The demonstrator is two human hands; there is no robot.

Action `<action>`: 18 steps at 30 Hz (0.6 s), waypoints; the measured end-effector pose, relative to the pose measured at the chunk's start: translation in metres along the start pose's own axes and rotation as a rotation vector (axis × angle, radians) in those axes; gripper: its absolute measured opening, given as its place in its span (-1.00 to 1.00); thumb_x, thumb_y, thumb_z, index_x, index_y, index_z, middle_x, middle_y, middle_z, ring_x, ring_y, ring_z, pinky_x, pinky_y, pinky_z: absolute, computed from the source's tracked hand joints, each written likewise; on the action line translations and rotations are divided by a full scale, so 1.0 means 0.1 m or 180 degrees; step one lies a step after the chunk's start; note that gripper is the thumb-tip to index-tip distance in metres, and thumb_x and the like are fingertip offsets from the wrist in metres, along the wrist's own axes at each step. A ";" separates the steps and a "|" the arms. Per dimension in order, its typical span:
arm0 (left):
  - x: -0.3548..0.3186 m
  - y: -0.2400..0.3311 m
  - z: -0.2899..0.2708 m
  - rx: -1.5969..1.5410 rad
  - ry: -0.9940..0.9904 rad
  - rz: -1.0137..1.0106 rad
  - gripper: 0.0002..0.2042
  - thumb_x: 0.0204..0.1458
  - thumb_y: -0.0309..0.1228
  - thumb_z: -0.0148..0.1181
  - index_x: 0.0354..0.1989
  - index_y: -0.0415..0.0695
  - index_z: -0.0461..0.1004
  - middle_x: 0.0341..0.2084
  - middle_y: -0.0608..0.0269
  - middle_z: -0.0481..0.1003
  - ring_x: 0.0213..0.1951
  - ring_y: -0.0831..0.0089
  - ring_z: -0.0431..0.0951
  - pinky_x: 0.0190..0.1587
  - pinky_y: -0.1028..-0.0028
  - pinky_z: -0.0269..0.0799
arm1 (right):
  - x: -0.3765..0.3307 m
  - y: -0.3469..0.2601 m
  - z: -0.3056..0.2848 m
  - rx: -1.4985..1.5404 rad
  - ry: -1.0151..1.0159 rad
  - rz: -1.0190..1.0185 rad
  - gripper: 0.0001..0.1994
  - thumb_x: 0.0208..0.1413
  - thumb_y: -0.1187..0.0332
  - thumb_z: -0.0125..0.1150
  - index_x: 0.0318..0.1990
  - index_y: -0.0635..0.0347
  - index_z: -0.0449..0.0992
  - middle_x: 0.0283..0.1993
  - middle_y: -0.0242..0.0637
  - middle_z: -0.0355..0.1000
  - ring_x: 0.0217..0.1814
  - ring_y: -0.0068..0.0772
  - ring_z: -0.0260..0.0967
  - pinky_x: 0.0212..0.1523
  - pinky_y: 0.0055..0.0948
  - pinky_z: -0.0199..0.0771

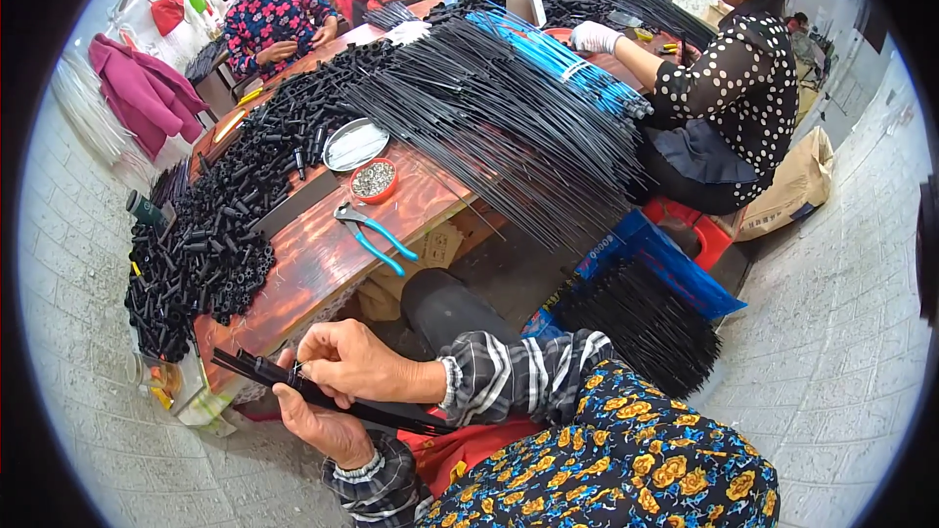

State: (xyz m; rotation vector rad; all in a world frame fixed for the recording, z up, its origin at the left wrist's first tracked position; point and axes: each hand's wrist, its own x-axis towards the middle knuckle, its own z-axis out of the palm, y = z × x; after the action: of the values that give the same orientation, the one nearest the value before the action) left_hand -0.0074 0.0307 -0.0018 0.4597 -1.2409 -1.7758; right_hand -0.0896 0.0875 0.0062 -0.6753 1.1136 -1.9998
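Observation:
A thin bundle of black rods [357, 413] lies slantwise across my left hand [328, 427], which is closed round it from below. Near the rods' far left end sits a black plastic fitting [256, 368]. My right hand [354, 360] is above, its fingers bent in a pinch against the bundle just beside that fitting. Whatever small part the right fingertips grip is hidden. Ahead on the wooden table [328, 244] rest pliers [364, 232] with blue handles. Behind them stand a red bowl of small metal pieces [374, 180] and a round dish with white strips [356, 145].
Black plastic fittings [220, 225] pile along the table's left side. Long black rods [499, 108] overhang its right edge, near blue rods [558, 54]. A blue container of black rods [636, 323] stands to my right. Co-workers sit across [279, 20] and at right [729, 88].

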 end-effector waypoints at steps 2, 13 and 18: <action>0.00 0.02 0.00 -0.0014 0.0017 -0.0014 -0.39 0.21 0.08 -0.04 0.05 -0.34 0.35 -0.69 0.37 0.25 -0.70 0.65 0.19 -0.64 0.63 0.00 | -0.02 0.03 0.02 0.0150 -0.0035 -0.0498 -0.94 0.00 0.55 0.11 -0.46 0.36 0.42 -0.68 -0.28 0.38 -0.73 -0.51 0.38 -0.78 -0.55 0.33; 0.03 -0.04 -0.06 0.0010 0.0013 -0.0008 -0.41 0.23 0.07 -0.07 0.06 -0.33 0.34 -0.66 0.37 0.26 -0.70 0.64 0.17 -0.63 0.61 0.00 | 0.01 -0.05 -0.16 -0.0642 -0.0559 -0.0558 -0.91 0.10 0.54 0.19 -0.38 0.38 0.42 -0.61 -0.30 0.43 -0.65 -0.55 0.42 -0.69 -0.57 0.38; -0.02 -0.06 -0.10 -0.0064 -0.0073 0.0044 -0.43 0.24 0.03 -0.06 0.08 -0.32 0.32 -0.67 0.38 0.25 -0.70 0.63 0.17 -0.64 0.59 0.01 | -0.03 -0.24 -0.07 -0.0898 -0.0518 0.0202 -0.88 0.06 0.58 0.17 -0.49 0.42 0.45 -0.62 -0.27 0.45 -0.66 -0.53 0.41 -0.64 -0.52 0.40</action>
State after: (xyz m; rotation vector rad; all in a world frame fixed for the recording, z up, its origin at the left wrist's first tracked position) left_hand -0.0021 0.0273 -0.0120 0.4192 -1.2383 -1.7848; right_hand -0.1012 0.1016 0.0236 -0.9180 1.3127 -1.7169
